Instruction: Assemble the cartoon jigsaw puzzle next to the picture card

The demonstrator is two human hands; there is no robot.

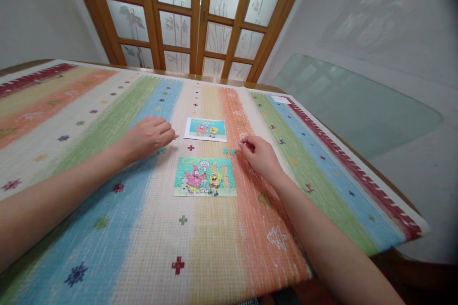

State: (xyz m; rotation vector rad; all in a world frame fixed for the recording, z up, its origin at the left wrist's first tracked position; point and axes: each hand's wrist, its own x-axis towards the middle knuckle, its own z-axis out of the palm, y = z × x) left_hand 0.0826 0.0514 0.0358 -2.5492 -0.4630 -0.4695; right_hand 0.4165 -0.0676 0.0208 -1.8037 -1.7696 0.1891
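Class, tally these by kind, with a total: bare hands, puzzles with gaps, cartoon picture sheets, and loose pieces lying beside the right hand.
Bare hands: 2 (left hand, right hand)
Puzzle with gaps: 1
Cartoon picture sheet: 1
Loose pieces beside the right hand: 2
Total: 6

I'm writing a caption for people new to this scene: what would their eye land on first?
Probably the broad, multicoloured striped cloth, filling much of the lower view. Near its middle, a turquoise cartoon jigsaw with gaps lies closer to the person than a white-bordered cartoon picture card. The bare left hand and bare right hand flank the card, with small turquoise jigsaw pieces beside the right one.
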